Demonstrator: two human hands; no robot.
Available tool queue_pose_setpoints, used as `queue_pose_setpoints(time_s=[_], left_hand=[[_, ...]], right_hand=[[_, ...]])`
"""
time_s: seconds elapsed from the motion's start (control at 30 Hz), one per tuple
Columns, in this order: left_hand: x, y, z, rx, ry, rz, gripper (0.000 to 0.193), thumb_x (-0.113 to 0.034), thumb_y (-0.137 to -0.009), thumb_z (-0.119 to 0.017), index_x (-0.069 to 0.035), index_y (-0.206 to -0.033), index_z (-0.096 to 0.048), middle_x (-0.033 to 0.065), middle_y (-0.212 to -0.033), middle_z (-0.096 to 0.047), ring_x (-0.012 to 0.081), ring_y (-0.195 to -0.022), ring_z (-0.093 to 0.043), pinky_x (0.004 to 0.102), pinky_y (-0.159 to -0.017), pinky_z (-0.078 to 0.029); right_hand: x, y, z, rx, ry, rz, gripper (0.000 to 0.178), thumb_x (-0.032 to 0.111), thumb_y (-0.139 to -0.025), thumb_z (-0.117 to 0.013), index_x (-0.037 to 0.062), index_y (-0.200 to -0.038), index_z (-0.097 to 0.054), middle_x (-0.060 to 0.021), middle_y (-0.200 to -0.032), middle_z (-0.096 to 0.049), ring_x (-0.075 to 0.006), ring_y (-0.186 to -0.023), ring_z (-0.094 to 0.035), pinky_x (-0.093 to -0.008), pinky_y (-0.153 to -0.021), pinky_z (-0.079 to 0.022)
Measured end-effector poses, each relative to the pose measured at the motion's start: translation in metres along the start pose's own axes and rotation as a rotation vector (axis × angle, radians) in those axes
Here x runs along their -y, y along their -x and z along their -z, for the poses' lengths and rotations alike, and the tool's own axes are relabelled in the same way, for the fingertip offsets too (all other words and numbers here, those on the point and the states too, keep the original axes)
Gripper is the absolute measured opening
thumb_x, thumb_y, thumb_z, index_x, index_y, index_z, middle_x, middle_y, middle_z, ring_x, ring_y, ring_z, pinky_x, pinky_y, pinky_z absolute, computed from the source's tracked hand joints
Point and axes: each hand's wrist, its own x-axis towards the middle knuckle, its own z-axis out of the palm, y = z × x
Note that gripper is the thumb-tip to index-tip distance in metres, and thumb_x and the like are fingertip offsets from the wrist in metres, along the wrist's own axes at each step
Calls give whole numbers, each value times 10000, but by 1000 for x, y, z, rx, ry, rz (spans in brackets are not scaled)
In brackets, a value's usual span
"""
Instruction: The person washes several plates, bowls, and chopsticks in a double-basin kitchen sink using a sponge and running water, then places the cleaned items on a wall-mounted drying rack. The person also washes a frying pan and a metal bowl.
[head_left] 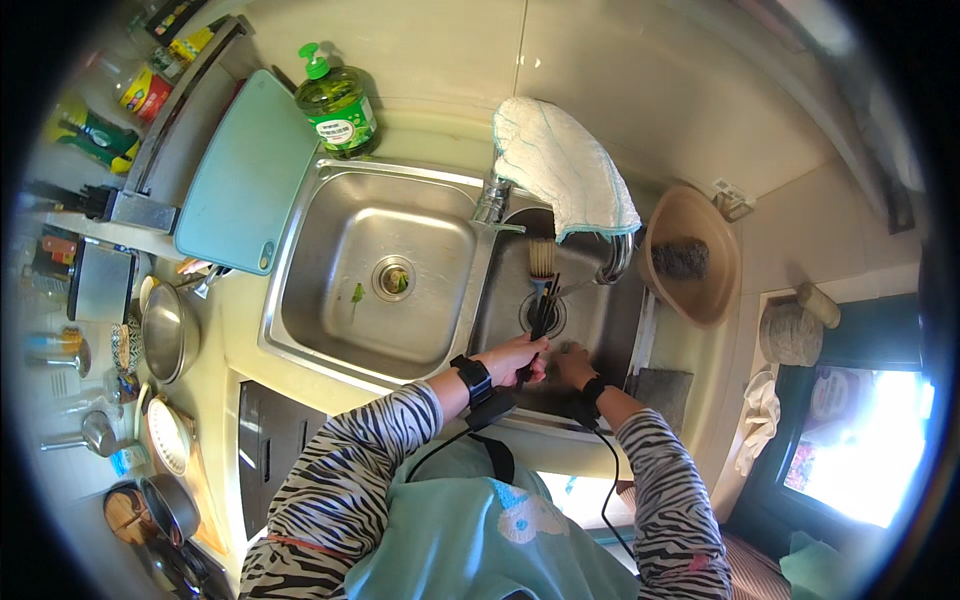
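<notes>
My left hand (510, 360) is closed around a bundle of thin dark sticks that look like chopsticks (544, 308), held over the right sink basin (610, 325). Just beyond their tips a pale, bristle-like bundle with a bluish band (541, 262) stands in the basin; I cannot tell its exact kind. My right hand (573, 367) is low in the same basin beside the left one, its fingers dark and blurred. Behind the sticks lies the round drain (543, 314). The faucet (615, 262) arches above, with a white cloth (560, 165) draped over it.
The left basin (400, 240) has green scraps at its drain. Behind it stand a green soap bottle (338, 105) and a light-blue cutting board (245, 180). A tan basin (690, 255) with a dark scouring pad sits right. A metal bowl (168, 332) and kitchenware line the left.
</notes>
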Motion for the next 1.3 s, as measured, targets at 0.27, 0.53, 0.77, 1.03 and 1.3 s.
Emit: queue_pose_setpoints(time_s=[0.27, 0.53, 0.77, 1.03, 1.3], left_hand=[[0, -14, 8, 30, 61, 52, 167, -223, -989, -472, -63, -949, -500, -1, -634, -433, 99, -498, -408, 241, -437, -359], [27, -19, -14, -186, -413, -244, 304, -223, -950, -355, -48, -736, -481, 67, -556, -441, 176, -419, -420, 330, -365, -293], [19, 11, -7, 73, -175, -38, 213, -192, -963, -407, -59, -797, -427, 1, -611, -364, 108, -441, -357, 251, -339, -270], [-23, 17, 3, 236, 226, 168, 236, -221, -978, -423, -60, -805, -421, -37, -586, -314, 53, -446, -268, 208, -358, -209], [-23, 3, -5, 65, -205, -523, 454, -370, -949, -501, -24, -1243, -490, 110, -1044, -559, 210, -899, -544, 343, -769, -466]], right_hand=[[-14, 32, 63, 222, -1570, -193, 268, 272, -921, -579, 64, -1091, -562, -67, -1090, -583, -185, -1003, -541, -404, -800, -476], [53, 28, 75, -167, -1695, -203, 323, 302, -879, -617, 44, -1049, -523, -105, -948, -571, -209, -826, -576, -388, -680, -483], [22, -38, 79, -491, -1520, -44, 396, 291, -829, -661, 6, -1077, -542, -39, -757, -565, -184, -620, -537, -330, -532, -422], [36, -13, 86, -569, -1030, 380, 612, 204, -695, -785, 22, -1216, -523, -141, -1044, -645, -291, -962, -625, -382, -807, -489], [-3, -10, 85, -452, -656, 102, 489, 132, -810, -681, 46, -1256, -499, -115, -1150, -608, -249, -1075, -579, -336, -917, -450]])
